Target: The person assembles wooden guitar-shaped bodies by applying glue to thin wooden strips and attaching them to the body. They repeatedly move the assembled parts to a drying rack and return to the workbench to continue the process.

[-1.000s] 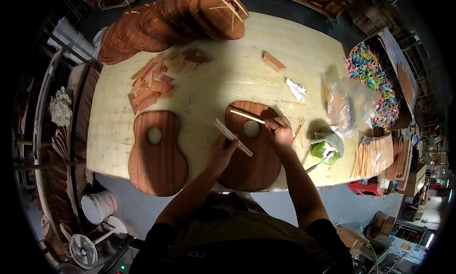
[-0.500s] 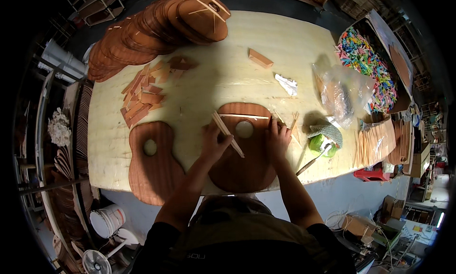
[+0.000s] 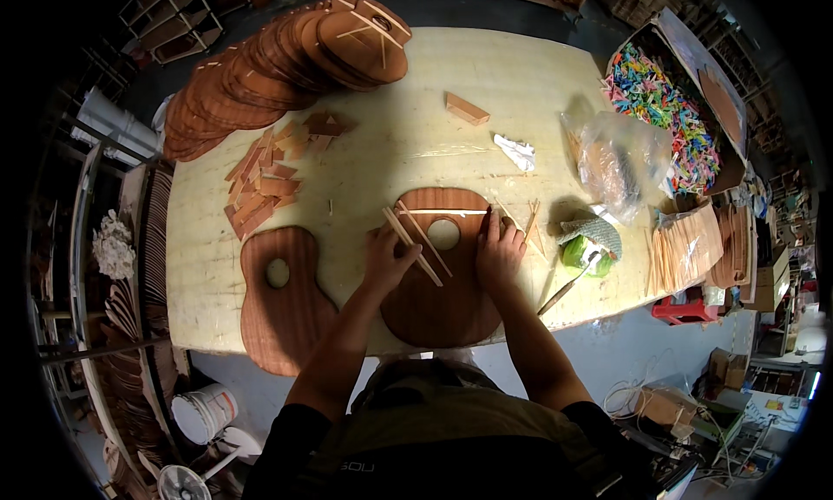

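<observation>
In front of me lies a brown ukulele-shaped wooden plate [image 3: 442, 313] with a round sound hole. A pale wooden strip [image 3: 444, 211] runs crosswise above the hole. Another thin strip [image 3: 434, 250] slants just left of the hole, apart from the ones I hold. My left hand [image 3: 388, 257] is closed around a few wooden strips [image 3: 425, 266] over the plate's left side. My right hand [image 3: 501, 253] rests along the plate's right edge, fingers extended, fingertips by the crosswise strip's right end. A second wooden plate [image 3: 282, 313] lies to the left.
Overlapping wooden plates [image 3: 260, 75] are stacked at the far left, with small wood pieces [image 3: 260, 183] nearer. To the right are loose strips [image 3: 533, 227], a green container [image 3: 583, 255] with a brush [image 3: 562, 296], a plastic bag [image 3: 616, 162] and a box of colourful clips [image 3: 664, 110].
One strip has come apart from the bundle in my left hand and now slants beside the sound hole. My right hand stays at the plate's right edge. The whole view has shifted slightly.
</observation>
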